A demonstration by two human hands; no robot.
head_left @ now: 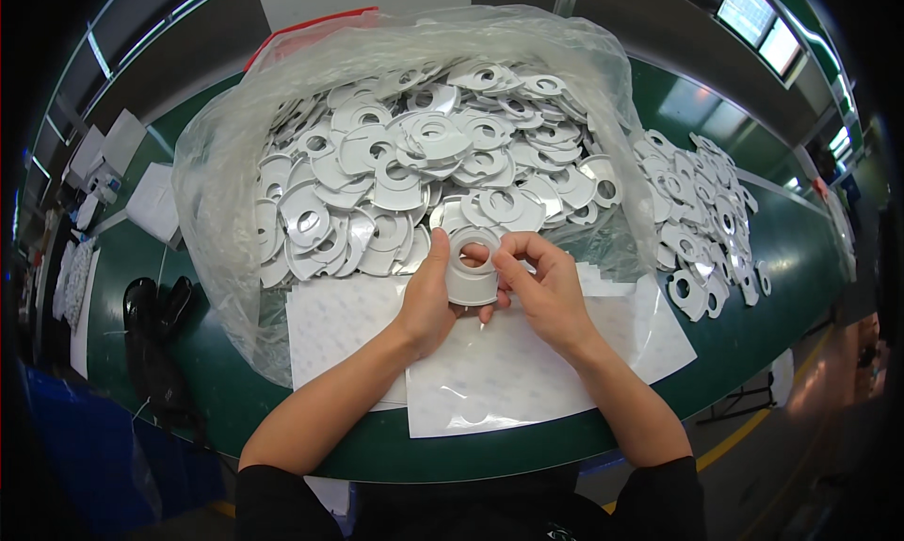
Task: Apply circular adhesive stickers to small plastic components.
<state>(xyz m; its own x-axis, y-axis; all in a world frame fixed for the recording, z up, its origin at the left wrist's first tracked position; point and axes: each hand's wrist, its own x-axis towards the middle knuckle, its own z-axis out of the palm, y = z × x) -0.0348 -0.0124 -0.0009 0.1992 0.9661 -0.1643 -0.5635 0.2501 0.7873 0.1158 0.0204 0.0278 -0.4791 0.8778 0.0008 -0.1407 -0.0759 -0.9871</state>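
Note:
A white plastic part [470, 287], flat with a round hole and a raised ring, is held up between my two hands. My left hand [429, 291] is closed on its left side, the thumb along the edge and fingertips showing beneath. On the right side my right hand [544, 287] pinches the ring's rim with thumb and forefinger. Just beyond the hands lies a large heap of similar white parts [377, 155] in an opened clear plastic bag [218, 183]. White sheets [508, 381] with faint marks lie under my hands.
More loose white parts [692, 211] are spread on the green table [782, 230] to the right of the bag. At the left lie a black object [155, 353] and a white box [155, 200]. The table's near edge curves in front of me.

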